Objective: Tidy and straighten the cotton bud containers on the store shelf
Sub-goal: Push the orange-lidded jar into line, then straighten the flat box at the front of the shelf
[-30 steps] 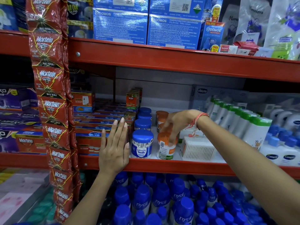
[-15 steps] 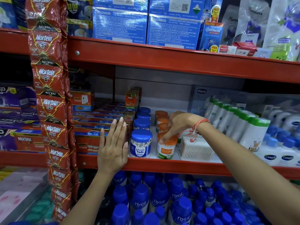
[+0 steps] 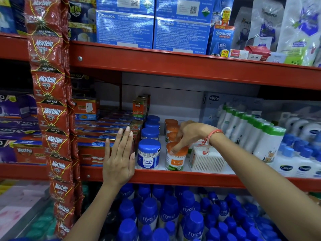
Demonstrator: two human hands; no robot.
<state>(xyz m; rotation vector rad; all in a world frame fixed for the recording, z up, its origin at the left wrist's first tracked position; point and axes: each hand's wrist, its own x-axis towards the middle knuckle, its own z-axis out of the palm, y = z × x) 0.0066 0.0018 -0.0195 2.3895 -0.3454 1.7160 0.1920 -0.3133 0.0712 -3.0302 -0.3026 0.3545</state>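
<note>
On the middle shelf stands a row of blue-lidded Johnson's buds tubs (image 3: 148, 154) running back from the front edge. Beside it is a row of orange-lidded Tulips tubs (image 3: 175, 160). My right hand (image 3: 188, 135) reaches over from the right, fingertips pinching the orange lid of the front Tulips tub, which stands upright with its label forward. A clear square box of cotton buds (image 3: 206, 160) sits to its right. My left hand (image 3: 119, 158) is flat and open, fingers up, resting against the red shelf rail (image 3: 173, 178) and the Mortein boxes left of the blue tubs.
Stacked Mortein boxes (image 3: 97, 146) fill the shelf's left part, and a hanging strip of Mortein Rat Kill sachets (image 3: 52, 119) drapes down in front. White green-capped bottles (image 3: 260, 136) and Cetaphil bottles (image 3: 295, 164) stand at right. Blue Nycil bottles (image 3: 166, 216) crowd the shelf below.
My right hand turned the front Tulips tub so its label faces forward and set it upright, then shifted to grip only the lid. My left hand barely moved.
</note>
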